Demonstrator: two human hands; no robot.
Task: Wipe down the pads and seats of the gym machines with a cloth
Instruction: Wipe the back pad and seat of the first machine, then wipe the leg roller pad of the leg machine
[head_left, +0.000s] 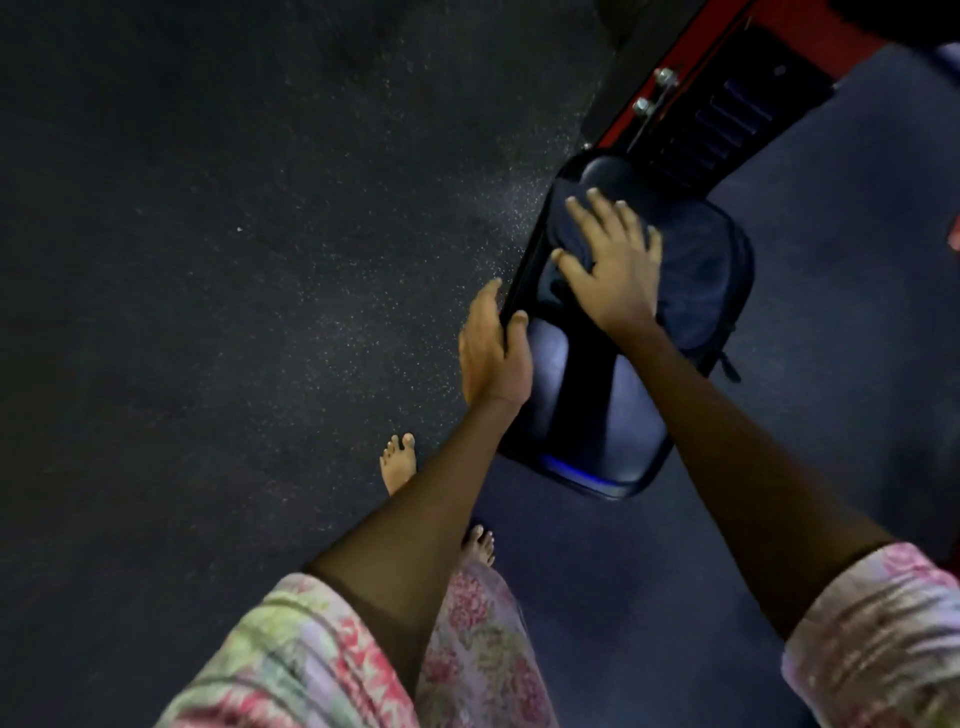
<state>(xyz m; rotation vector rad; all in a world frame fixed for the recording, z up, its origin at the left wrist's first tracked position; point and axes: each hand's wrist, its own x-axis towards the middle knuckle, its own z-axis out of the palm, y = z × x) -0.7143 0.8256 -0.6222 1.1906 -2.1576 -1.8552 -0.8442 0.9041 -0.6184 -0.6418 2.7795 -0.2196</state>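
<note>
A black padded seat (582, 410) of a gym machine lies in the middle right of the view, shiny near its front edge. A dark blue cloth (696, 280) is spread over the seat's far half. My right hand (615, 260) lies flat on the cloth with fingers spread, pressing it onto the pad. My left hand (493, 348) holds the seat's left edge, thumb on top and fingers down the side.
A red machine frame (618, 124) with two silver bolts (654, 93) and a black ribbed plate rises from the seat toward the top right. Dark speckled rubber floor (234, 260) fills the left. My bare feet (400, 462) stand just left of the seat.
</note>
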